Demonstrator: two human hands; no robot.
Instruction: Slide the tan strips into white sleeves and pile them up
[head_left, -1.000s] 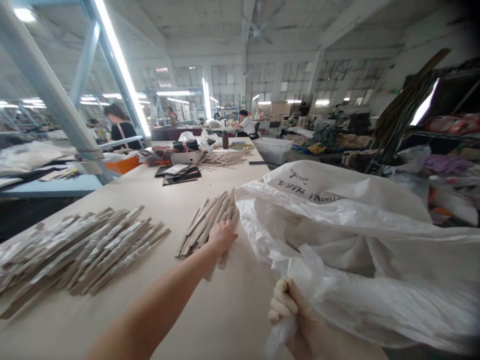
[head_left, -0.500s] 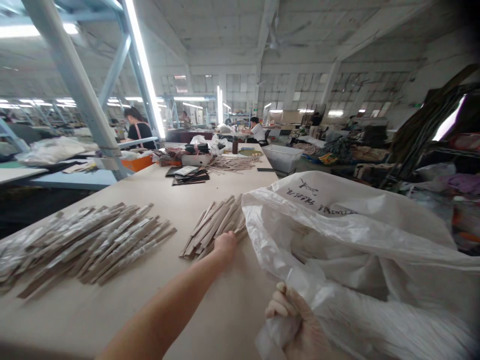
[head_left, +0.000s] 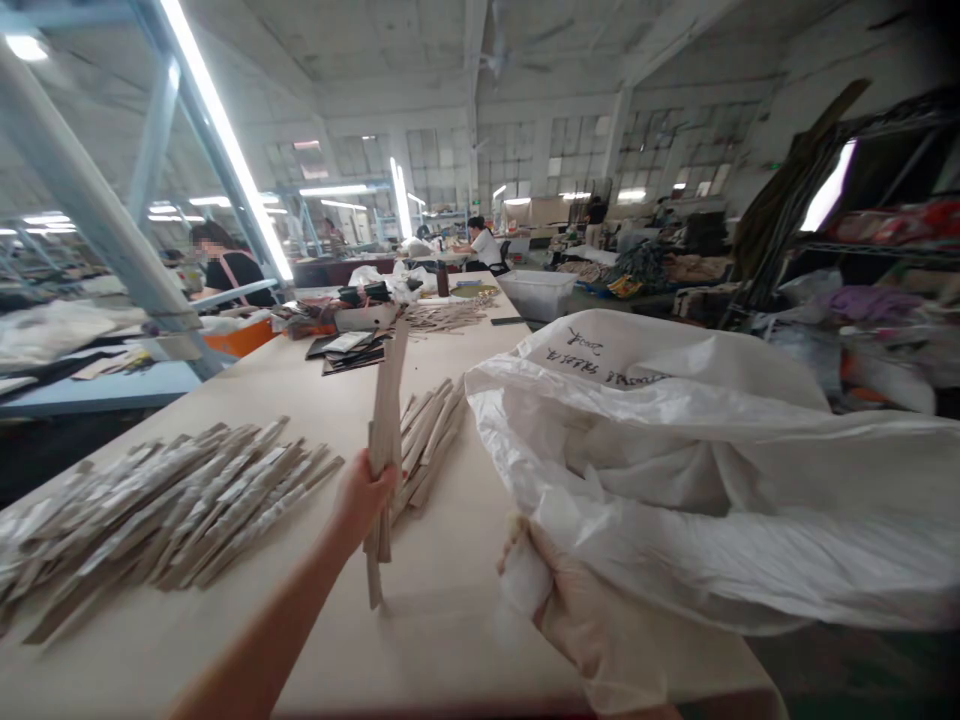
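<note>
A bundle of pale grey-beige strips (head_left: 386, 405) stands upright in my left hand (head_left: 369, 502), whose fingers are wrapped round its lower half. Just behind it lies a smaller pile of the same strips (head_left: 435, 435) on the table. My right hand (head_left: 559, 600), in a thin pale glove, is closed on the gathered edge of a large white plastic bag (head_left: 675, 520). The bag's mouth gapes toward the strips, and dark handwriting shows on its upper side. At the left lies a bigger heap of strips (head_left: 172, 500), some with whitish wrapping.
The table (head_left: 450, 660) runs away from me. Farther up it are dark flat pieces (head_left: 349, 350), loose thin strips (head_left: 442, 318) and a bottle (head_left: 442, 280). A translucent bin (head_left: 536, 293) stands beyond its right edge. A blue metal frame (head_left: 112, 210) rises at the left. People sit farther back.
My left hand has lifted a bundle of strips off the middle pile and moved left and nearer, turning it upright. My right hand keeps hold of the bag. The view has shifted.
</note>
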